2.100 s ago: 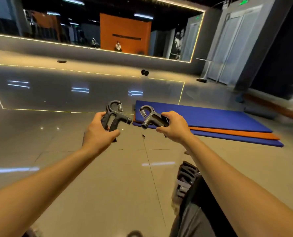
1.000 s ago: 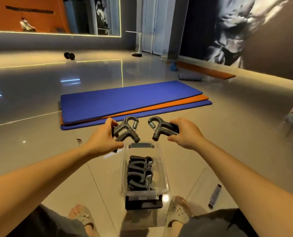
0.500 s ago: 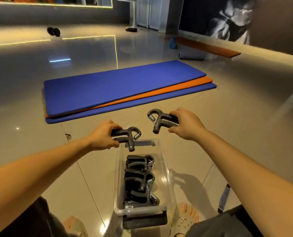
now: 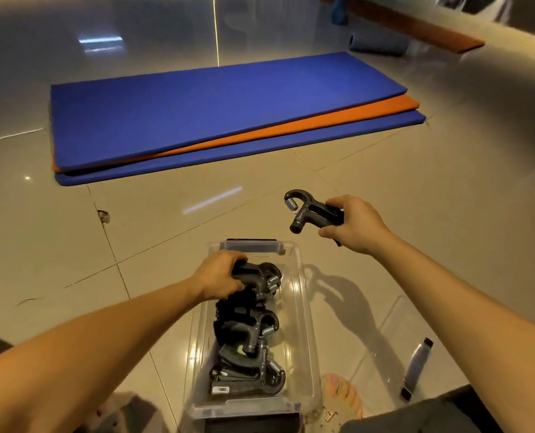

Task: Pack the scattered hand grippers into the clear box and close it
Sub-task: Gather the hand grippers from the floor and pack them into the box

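Mats [image 4: 222, 104] lie beyond clear box [image 4: 303, 307].

No legible text; white label [image 4: 220, 390] on one boxed gripper unreadable

We count five hand grippers [image 4: 310, 212], one clear box [image 4: 303, 307], three stacked mats [image 4: 216, 104], and our two hands [image 4: 352, 225].
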The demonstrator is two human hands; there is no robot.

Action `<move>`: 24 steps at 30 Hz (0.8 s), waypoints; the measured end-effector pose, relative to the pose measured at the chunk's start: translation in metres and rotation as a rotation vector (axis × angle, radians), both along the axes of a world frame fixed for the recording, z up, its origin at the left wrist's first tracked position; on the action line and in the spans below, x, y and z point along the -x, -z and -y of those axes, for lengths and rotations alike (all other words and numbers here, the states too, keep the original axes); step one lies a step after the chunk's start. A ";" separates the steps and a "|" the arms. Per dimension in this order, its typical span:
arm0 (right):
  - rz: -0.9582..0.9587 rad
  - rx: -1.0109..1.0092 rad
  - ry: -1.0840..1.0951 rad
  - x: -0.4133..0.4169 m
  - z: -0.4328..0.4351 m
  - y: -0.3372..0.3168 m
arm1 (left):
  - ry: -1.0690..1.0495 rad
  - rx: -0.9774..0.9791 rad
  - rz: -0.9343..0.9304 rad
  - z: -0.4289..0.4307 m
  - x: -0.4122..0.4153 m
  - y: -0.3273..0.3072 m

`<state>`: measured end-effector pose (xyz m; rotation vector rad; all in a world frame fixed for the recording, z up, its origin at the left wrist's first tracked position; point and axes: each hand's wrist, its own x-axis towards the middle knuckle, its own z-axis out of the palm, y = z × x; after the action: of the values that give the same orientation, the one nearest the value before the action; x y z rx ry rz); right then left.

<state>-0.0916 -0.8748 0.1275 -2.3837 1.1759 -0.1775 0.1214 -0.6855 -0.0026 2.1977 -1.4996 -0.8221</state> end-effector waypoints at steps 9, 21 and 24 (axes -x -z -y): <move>0.009 -0.144 -0.024 -0.021 0.020 0.023 | -0.096 -0.017 0.028 0.023 0.008 0.043; -0.029 -0.140 -0.050 -0.026 0.023 0.027 | -0.059 -0.016 0.425 0.018 0.012 0.064; -0.040 -0.137 -0.044 -0.021 0.024 0.027 | -0.042 -0.042 0.449 0.018 0.014 0.064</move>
<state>-0.0702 -0.8992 0.1005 -2.3005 1.1159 -0.0337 0.1079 -0.7038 -0.0662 2.5542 -1.6311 -0.3587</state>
